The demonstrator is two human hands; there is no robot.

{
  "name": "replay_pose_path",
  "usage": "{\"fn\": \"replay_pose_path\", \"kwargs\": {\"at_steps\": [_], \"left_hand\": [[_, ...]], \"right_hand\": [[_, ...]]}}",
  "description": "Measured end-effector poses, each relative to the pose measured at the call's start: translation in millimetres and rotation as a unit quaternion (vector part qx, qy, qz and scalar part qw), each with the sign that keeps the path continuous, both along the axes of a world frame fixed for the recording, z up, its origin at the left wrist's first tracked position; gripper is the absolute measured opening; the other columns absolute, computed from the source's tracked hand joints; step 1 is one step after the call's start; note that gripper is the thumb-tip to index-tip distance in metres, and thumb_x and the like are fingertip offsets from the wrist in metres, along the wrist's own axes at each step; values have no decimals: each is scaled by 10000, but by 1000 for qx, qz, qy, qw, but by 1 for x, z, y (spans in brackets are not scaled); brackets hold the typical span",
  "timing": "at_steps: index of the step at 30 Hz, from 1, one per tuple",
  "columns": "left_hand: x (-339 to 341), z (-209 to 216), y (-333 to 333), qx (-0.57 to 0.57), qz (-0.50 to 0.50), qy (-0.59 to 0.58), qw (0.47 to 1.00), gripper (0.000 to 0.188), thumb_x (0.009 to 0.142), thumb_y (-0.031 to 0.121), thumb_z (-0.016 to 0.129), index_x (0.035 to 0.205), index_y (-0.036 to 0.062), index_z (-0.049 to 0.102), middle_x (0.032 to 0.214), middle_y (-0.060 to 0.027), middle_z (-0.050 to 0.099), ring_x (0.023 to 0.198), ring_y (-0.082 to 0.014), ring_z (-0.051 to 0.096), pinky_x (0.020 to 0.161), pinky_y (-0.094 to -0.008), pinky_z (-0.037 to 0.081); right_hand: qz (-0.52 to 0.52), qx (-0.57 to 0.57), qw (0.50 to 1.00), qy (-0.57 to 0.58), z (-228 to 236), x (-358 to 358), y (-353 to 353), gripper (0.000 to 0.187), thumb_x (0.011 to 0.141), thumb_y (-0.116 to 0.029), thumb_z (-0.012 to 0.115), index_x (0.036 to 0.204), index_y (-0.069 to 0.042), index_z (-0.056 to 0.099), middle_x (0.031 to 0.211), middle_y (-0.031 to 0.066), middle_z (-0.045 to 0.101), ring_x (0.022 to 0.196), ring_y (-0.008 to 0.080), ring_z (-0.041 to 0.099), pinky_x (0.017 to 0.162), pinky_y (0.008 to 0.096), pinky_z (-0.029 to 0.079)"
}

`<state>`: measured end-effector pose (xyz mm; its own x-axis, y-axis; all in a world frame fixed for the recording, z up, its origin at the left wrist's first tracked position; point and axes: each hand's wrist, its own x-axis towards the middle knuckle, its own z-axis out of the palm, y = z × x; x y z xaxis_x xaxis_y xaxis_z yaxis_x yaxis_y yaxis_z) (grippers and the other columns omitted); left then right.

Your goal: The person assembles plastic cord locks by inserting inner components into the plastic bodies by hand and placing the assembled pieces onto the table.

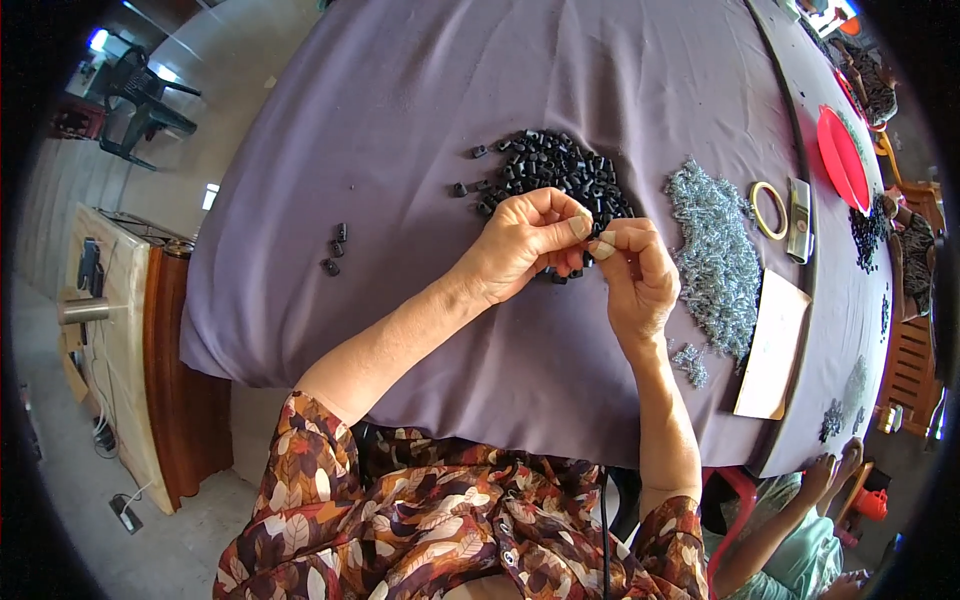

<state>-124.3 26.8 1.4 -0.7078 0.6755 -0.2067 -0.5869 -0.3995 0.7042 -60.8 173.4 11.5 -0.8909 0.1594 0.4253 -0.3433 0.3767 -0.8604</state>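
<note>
My left hand (525, 245) and my right hand (632, 275) meet fingertip to fingertip over the purple tablecloth (400, 130). Between them they pinch a small black plastic piece (592, 240), mostly hidden by the fingers. Just beyond the hands lies a heap of the same small black pieces (555, 170). To the right of my right hand spreads a long pile of small silvery screws (715, 255). I cannot tell whether a screw is held too.
Three black pieces (335, 250) lie apart at the left. A yellow tape ring (768, 210), a small silver box (799, 220), a tan card (775, 345) and a red plate (842, 158) sit to the right. Another person's arm (790, 525) shows at lower right. A wooden cabinet (140, 340) stands left.
</note>
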Motion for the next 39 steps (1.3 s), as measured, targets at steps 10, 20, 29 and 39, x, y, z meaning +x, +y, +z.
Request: {"fn": "replay_pose_path", "kwargs": {"at_steps": [10, 20, 29, 39], "left_hand": [[1, -3, -3, 32, -49, -7, 998, 79, 871, 150, 609, 894, 77, 591, 768, -26, 627, 613, -106, 583, 542, -225, 473], [-15, 1, -7, 43, -7, 12, 999, 137, 883, 126, 580, 993, 49, 612, 794, -51, 631, 631, -106, 589, 567, -233, 479], [-40, -26, -18, 105, 30, -39, 993, 178, 879, 117, 583, 1041, 46, 599, 869, -54, 609, 700, -106, 555, 605, -231, 459], [-45, -29, -24, 142, 39, -38, 988, 180, 870, 105, 584, 1039, 45, 598, 883, -58, 613, 703, -112, 551, 598, -243, 449]], "right_hand": [[64, -134, 987, -66, 3, 0, 4, 162, 762, 50, 663, 823, -28, 535, 782, 30, 553, 683, 125, 537, 599, 243, 447], [67, -232, 956, -164, 3, 1, 1, 215, 757, -31, 713, 901, -35, 554, 830, -14, 566, 731, 63, 550, 632, 202, 439], [82, 310, 947, -2, -1, -2, -7, 187, 675, -87, 694, 859, -89, 659, 901, 34, 561, 832, 226, 494, 748, 359, 386], [20, 311, 950, 9, 5, -10, 15, 149, 674, -40, 662, 808, -97, 633, 894, 10, 587, 841, 222, 498, 774, 353, 375]]}}
